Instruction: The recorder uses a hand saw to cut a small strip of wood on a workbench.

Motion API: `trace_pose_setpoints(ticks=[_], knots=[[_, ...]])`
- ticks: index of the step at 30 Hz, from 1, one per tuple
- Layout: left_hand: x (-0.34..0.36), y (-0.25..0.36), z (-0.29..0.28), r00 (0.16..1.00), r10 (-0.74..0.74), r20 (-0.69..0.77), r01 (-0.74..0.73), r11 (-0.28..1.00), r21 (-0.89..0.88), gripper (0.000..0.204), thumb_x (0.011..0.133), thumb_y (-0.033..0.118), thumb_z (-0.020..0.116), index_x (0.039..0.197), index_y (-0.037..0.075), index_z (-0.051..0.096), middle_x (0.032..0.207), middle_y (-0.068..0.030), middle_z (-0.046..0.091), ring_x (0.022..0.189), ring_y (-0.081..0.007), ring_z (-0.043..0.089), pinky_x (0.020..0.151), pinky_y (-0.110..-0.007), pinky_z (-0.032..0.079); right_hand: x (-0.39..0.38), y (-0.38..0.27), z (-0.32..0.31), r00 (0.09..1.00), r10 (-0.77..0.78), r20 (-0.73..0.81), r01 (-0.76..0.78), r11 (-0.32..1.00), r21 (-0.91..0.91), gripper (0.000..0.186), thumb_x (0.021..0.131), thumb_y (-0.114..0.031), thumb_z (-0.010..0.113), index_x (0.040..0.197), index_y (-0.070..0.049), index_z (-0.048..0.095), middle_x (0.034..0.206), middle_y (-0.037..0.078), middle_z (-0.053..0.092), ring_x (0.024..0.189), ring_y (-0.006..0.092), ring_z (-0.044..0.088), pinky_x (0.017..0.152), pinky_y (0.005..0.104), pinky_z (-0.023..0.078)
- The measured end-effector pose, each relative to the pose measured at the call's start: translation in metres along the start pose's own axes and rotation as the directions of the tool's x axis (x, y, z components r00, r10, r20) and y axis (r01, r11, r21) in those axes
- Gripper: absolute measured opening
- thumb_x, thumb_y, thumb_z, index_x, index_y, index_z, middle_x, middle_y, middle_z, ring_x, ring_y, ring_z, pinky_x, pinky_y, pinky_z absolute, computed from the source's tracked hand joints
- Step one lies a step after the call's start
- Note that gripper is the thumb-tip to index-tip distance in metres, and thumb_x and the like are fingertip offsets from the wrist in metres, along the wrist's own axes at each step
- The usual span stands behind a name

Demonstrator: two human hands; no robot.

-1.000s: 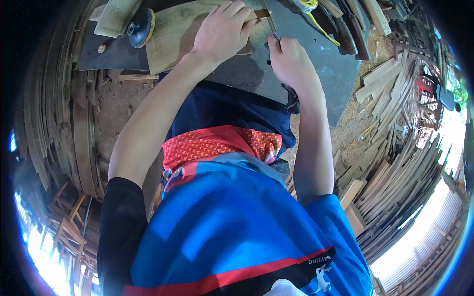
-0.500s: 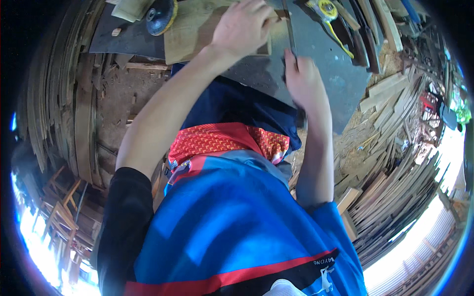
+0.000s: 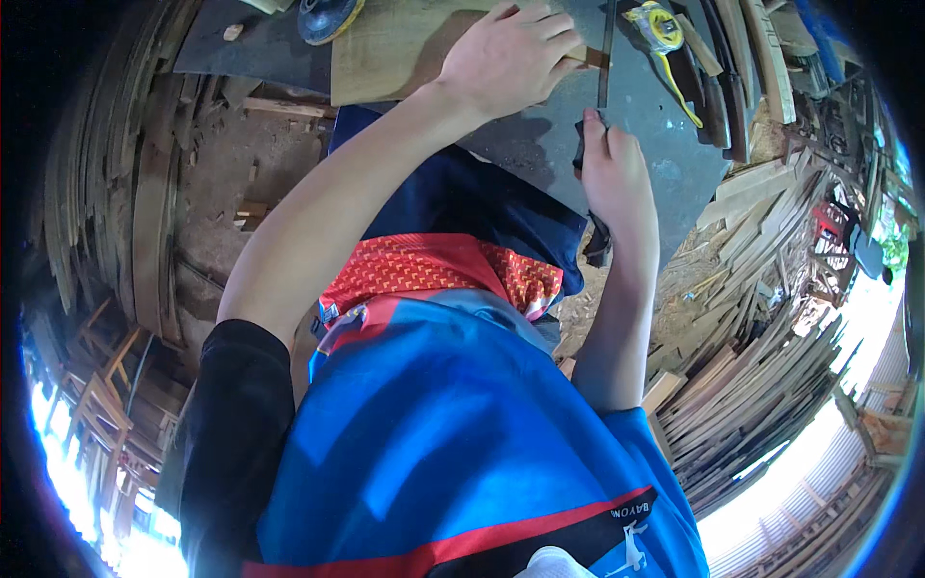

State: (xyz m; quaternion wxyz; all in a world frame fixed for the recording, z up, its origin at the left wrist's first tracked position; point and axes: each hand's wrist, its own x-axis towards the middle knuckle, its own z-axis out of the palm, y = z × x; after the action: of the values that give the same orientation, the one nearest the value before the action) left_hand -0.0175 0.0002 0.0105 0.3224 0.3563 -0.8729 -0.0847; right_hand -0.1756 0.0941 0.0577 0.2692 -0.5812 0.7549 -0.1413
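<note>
nearest are the person's blue shirt (image 3: 453, 424), a red patterned cloth (image 3: 424, 270) and dark navy shorts (image 3: 462, 197). beyond them the right hand (image 3: 619, 173) has its fingers closed around the dark handle (image 3: 580, 143) of a long thin tool, thumb laid along it, and the narrow dark blade (image 3: 604, 77) points away from the body. to its left and a little farther off, the left hand (image 3: 515, 60) pinches a small wooden strip (image 3: 590, 58) over the bench (image 3: 665, 178); the strip's end is at the blade, though whether they touch i cannot tell. under the left hand and forearm lies a pale flat board (image 3: 381, 53), with a round dark disc (image 3: 326, 19) just beside it. to the right of the blade sit a yellow tape measure (image 3: 661, 29), its tape partly out, and some dark long tools (image 3: 715, 111). farther out, stacked planks (image 3: 761, 385) lie along the right side
</note>
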Motion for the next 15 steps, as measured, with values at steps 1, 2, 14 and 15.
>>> trace_pose_setpoints(ticks=[1, 2, 14, 15], knots=[[0.002, 0.002, -0.003, 0.998, -0.030, 0.052, 0.029, 1.000, 0.009, 0.018, 0.095, 0.025, 0.057, 0.096, 0.008, 0.064, 0.100, -0.0078, 0.060, 0.104, -0.0273, 0.057, 0.091, -0.042, 0.045, 0.003, -0.003, -0.004, 0.994, 0.097, 0.058, -0.099, 0.995, 0.033, 0.045, 0.103, -0.029, 0.052, 0.078, 0.008, 0.059, 0.079, 0.034, 0.062, 0.084, 0.0542, 0.061, 0.076, 0.0604, 0.048], [0.003, 0.004, -0.007, 0.993, -0.059, 0.103, 0.057, 0.998, 0.020, 0.019, 0.095, 0.026, 0.057, 0.097, 0.008, 0.065, 0.100, -0.0078, 0.060, 0.105, -0.0269, 0.057, 0.092, -0.042, 0.045, 0.005, -0.004, -0.006, 0.975, 0.191, 0.118, -0.199, 0.978, 0.060, 0.044, 0.103, -0.028, 0.052, 0.079, 0.008, 0.059, 0.081, 0.034, 0.062, 0.085, 0.0544, 0.061, 0.076, 0.0603, 0.048], [0.002, -0.009, 0.010, 0.985, -0.156, -0.070, 0.156, 0.988, -0.002, 0.020, 0.095, 0.026, 0.059, 0.097, 0.007, 0.065, 0.097, -0.0092, 0.061, 0.100, -0.0278, 0.058, 0.090, -0.041, 0.046, 0.035, -0.002, 0.000, 0.992, -0.108, 0.060, 0.112, 0.990, -0.082, 0.032, 0.102, -0.020, 0.049, 0.096, 0.007, 0.064, 0.087, 0.031, 0.064, 0.084, 0.0524, 0.063, 0.076, 0.0573, 0.053], [0.003, -0.011, 0.013, 0.981, -0.156, -0.112, 0.154, 0.988, -0.023, 0.020, 0.095, 0.027, 0.060, 0.094, 0.008, 0.065, 0.095, -0.0099, 0.060, 0.099, -0.0285, 0.058, 0.088, -0.042, 0.046, 0.038, -0.002, -0.002, 0.985, -0.157, 0.071, 0.165, 0.978, -0.129, 0.028, 0.101, -0.017, 0.048, 0.099, 0.007, 0.064, 0.085, 0.029, 0.064, 0.081, 0.0511, 0.065, 0.074, 0.0561, 0.054]])
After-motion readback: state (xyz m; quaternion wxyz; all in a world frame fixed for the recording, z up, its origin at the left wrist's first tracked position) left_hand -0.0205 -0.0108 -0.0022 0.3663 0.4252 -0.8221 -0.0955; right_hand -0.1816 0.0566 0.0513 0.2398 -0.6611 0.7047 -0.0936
